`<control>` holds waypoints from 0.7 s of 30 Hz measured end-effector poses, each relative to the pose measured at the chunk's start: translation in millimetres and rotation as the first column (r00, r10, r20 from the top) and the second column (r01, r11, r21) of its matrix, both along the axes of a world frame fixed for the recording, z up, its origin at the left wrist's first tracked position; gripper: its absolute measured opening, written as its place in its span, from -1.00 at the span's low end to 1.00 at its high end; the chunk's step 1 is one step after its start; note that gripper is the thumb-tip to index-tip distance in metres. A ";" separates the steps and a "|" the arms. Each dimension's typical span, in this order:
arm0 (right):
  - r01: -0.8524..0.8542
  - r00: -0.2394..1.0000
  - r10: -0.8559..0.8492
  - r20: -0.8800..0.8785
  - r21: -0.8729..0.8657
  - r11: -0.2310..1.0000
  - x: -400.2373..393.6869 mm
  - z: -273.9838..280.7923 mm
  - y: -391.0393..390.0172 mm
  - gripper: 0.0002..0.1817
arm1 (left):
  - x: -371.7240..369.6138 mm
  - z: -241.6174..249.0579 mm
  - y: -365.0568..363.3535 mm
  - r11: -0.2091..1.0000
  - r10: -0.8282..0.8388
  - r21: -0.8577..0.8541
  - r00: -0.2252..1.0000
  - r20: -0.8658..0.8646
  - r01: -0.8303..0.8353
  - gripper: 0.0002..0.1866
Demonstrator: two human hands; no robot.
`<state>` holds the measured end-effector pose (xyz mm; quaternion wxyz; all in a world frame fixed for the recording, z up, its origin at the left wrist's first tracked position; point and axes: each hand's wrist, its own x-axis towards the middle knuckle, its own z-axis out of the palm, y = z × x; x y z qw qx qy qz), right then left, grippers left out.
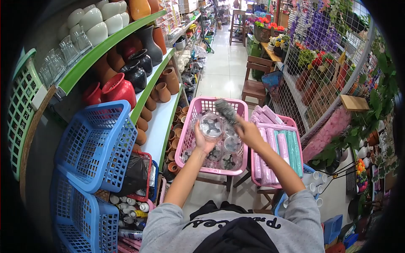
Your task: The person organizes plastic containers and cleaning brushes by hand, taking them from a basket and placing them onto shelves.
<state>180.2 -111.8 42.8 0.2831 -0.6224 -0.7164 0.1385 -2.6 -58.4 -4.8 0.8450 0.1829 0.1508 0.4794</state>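
Observation:
Over a pink plastic basket (181, 143), my left hand (204, 144) is closed around a round clear glass container (211, 126) with a dark pattern showing in its base. My right hand (249, 133) grips a grey fuzzy brush (225, 111), its head angled up to the left, just above and right of the container. Several similar clear containers (232, 143) lie in the basket below both hands. The basket rests on a wooden stool.
To the right, a second pink basket (253, 168) holds pink and teal wrapped bundles (294, 147). Blue baskets (95, 147) and shelves of vases (120, 90) line the left. A wire rack (314, 90) with artificial flowers and a wooden chair (255, 80) stand along the aisle.

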 end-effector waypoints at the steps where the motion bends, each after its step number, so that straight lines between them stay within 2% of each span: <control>1: -0.095 0.993 0.104 -0.055 0.144 0.985 -3.4 -3.8 -7.4 -0.37 | 3.0 1.6 0.5 0.999 0.026 -0.048 1.000 -0.011 -0.026 -0.35; 2: -0.250 0.966 0.258 -0.007 0.219 0.943 -12.0 -9.0 -13.8 -0.39 | 4.5 2.7 0.3 1.000 0.001 0.023 1.000 -0.017 0.000 -0.35; 3: -0.251 0.966 0.259 -0.007 0.219 0.943 -13.1 -12.5 -11.2 -0.39 | 4.8 4.3 1.5 1.000 0.002 0.022 1.000 -0.017 -0.001 -0.35; 5: -0.161 0.987 0.162 0.010 0.203 0.966 -15.3 -21.3 -4.6 -0.43 | 4.5 7.1 2.0 0.997 -0.043 0.067 0.999 -0.032 0.045 -0.34; 6: -0.164 0.986 0.165 0.011 0.206 0.965 -11.9 -17.0 -0.7 -0.43 | 5.2 5.3 0.5 1.000 -0.024 0.004 0.999 -0.047 0.024 -0.31; 9: -0.075 0.993 0.060 0.097 0.160 0.984 -5.7 -11.0 1.3 -0.38 | 6.3 -0.4 -2.1 0.999 0.011 -0.037 0.998 -0.064 -0.014 -0.34; 10: -0.205 0.977 0.185 0.107 0.214 0.955 -12.3 -15.3 -3.5 -0.39 | 6.9 -4.9 1.1 0.999 -0.041 -0.014 0.999 -0.030 0.041 -0.35; 11: -0.332 0.943 0.309 0.127 0.263 0.906 -19.2 -19.2 -8.8 -0.39 | 7.9 -31.3 15.4 0.998 -0.064 0.038 0.982 0.180 0.059 -0.34; 12: -0.314 0.931 0.265 0.251 0.182 0.932 -27.4 -10.4 -21.5 -0.39 | 9.3 -28.6 15.3 0.999 -0.047 0.027 0.988 0.148 0.043 -0.34; 14: -0.253 0.949 0.205 0.240 0.191 0.949 -18.9 -15.1 -15.5 -0.39 | 6.5 -25.7 8.5 0.998 -0.053 0.037 0.994 0.091 0.050 -0.33; 16: -0.154 0.973 0.102 0.208 0.247 0.957 -7.2 -15.7 -3.4 -0.43 | 5.3 6.6 -13.3 0.995 -0.072 0.077 0.995 0.066 0.067 -0.37; 17: -0.152 0.973 0.102 0.206 0.246 0.957 -3.3 -15.4 -1.3 -0.43 | 3.9 0.4 -13.6 0.995 -0.072 0.075 0.995 0.064 0.068 -0.37; 19: -0.078 0.979 0.043 0.200 0.168 0.983 3.7 -5.5 0.9 -0.46 | 1.7 -13.3 -7.2 0.968 -0.029 0.238 0.977 -0.209 0.079 -0.42; 21: -0.069 0.988 0.041 0.151 0.182 0.981 10.1 -6.5 6.0 -0.48 | -6.5 -17.2 1.7 0.981 -0.045 0.176 0.973 -0.227 0.087 -0.48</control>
